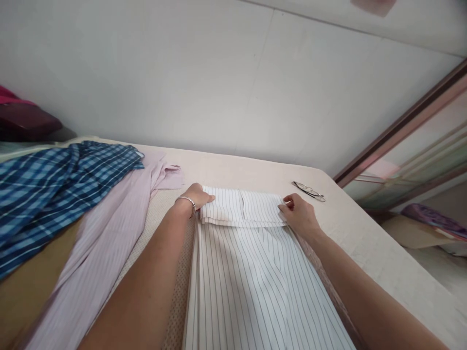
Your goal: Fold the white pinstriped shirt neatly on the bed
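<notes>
Plaid cloth (65, 182) lapped over pink cloth (118, 236) | striped cloth (248, 272) laid on bed (352, 233), its folded far end's left corner pinched in fingers of left hand (196, 195), right corner in fingers of right hand (301, 214) | eyeglasses (310, 193) set just beyond right hand

Blue plaid garment (69, 180) heaped at left, its edge against a pale pink garment (120, 233). Eyeglasses (309, 192) on the cream bed cover (350, 228), near its far right corner. Pale wall (189, 82) behind.
</notes>
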`<state>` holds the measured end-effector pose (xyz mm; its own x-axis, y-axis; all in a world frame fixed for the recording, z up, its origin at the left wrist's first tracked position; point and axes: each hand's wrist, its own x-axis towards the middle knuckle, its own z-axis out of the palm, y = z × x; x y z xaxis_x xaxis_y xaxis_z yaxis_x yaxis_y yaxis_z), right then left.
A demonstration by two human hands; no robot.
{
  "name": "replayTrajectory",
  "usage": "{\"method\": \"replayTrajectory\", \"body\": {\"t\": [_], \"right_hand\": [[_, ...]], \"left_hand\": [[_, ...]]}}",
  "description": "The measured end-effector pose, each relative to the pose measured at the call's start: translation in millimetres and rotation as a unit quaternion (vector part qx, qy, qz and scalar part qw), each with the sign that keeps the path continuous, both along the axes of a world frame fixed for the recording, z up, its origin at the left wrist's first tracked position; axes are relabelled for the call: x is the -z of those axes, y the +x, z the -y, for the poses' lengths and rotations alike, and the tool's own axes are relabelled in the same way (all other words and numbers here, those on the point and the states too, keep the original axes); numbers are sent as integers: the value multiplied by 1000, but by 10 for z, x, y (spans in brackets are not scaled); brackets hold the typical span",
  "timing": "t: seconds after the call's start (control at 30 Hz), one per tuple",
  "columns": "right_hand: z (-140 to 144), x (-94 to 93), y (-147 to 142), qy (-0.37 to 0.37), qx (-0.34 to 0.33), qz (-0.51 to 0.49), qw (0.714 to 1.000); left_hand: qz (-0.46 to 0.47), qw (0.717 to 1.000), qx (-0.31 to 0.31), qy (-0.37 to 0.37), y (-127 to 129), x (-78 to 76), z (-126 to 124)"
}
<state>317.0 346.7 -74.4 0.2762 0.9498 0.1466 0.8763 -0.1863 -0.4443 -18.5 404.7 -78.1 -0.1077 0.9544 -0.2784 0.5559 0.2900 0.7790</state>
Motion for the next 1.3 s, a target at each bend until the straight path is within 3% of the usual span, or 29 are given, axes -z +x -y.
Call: {"method": "replayTrajectory", "body": {"t": [0.13,0.2,0.27,0.33,0.43,0.53,0.67,0.87,1.03,1.17,1.3], "right_hand": [[28,-36,-15,-50,-22,44,998],[49,-88,-46,-65,-21,109,992],[73,-164,-122,-33,-33,186,981],[89,-225,-249,38,-97,226,968],[81,-184,-483,82,-242,202,946],[55,12,-658,14,-298,173,939],[41,162,-713,-37,-300,156,940],[207,-74,-546,-70,-357,92,927],[495,-23,-242,-45,-310,111,943],[850,-105,12,-101,-334,110,930],[1530,-221,315,-68,-333,83,937]], "left_hand": [[-102,993,49,-38,4,-199,50],[-184,982,30,-17,26,-364,101],[-252,966,-15,57,89,-501,162],[-277,945,14,172,204,-546,222],[-246,910,193,272,420,-403,288],[-220,900,296,232,551,-142,313],[-251,893,318,197,533,35,310],[-257,875,321,256,575,-11,360],[-267,861,366,230,654,12,404],[-270,859,377,217,627,32,375],[-271,857,384,211,613,47,338]]}}
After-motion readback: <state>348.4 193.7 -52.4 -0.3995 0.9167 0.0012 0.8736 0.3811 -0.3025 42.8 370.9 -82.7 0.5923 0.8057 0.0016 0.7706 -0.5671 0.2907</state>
